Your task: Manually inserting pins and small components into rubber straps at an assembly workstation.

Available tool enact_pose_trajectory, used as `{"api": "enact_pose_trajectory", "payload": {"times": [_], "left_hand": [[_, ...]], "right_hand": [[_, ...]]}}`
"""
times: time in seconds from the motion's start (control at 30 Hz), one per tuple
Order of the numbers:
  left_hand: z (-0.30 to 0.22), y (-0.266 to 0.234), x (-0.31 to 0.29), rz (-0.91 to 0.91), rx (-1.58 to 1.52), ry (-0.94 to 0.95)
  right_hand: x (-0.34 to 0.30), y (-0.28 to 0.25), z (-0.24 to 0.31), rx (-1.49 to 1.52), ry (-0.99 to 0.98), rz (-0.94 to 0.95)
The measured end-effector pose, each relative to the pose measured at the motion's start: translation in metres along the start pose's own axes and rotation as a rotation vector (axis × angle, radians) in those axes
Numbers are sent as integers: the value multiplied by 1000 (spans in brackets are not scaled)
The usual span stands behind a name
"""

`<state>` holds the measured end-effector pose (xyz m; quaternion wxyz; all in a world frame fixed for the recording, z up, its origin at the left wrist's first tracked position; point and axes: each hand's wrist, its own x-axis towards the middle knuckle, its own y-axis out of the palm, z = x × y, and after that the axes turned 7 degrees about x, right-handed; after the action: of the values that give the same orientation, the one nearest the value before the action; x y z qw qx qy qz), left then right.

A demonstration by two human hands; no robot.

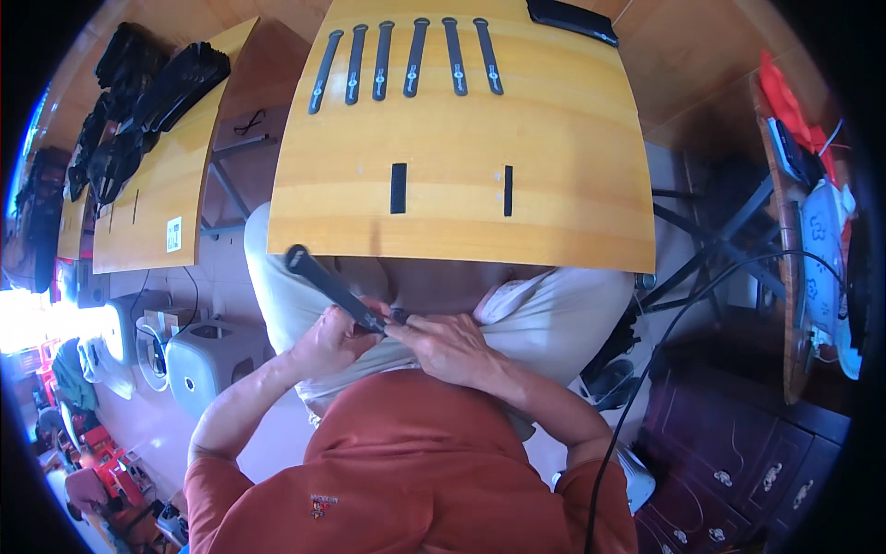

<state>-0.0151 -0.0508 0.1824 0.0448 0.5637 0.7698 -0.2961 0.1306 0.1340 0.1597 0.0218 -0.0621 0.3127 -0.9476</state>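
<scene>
My left hand [334,340] is closed on the lower part of a dark grey strap [328,284], over my lap and just short of the table's near edge. The strap slants up and to the left, its rounded end free. My right hand [446,345] meets the left at the strap's lower end, its fingertips pinched there. A small dark bit [399,316] shows at the right fingertips; I cannot tell whether it belongs to the strap. The inner fingers of both hands are partly hidden.
On the wooden table [572,212], several similar grey straps [416,57] lie in a row at the far side. Two black strips [399,188] are nearer me. A black pouch [572,22] rests at the far right corner. A black cable [664,337] runs past my right arm.
</scene>
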Motion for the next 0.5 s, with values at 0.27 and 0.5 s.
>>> {"api": "enact_pose_trajectory", "payload": {"times": [0.27, 0.5], "left_hand": [[-2, 43, 20, -324, -571, 20], [-3, 52, 18, -371, -693, 88]], "right_hand": [[1, 19, -10, -84, -44, -385], [5, 18, -9, -69, -114, -476]]}}
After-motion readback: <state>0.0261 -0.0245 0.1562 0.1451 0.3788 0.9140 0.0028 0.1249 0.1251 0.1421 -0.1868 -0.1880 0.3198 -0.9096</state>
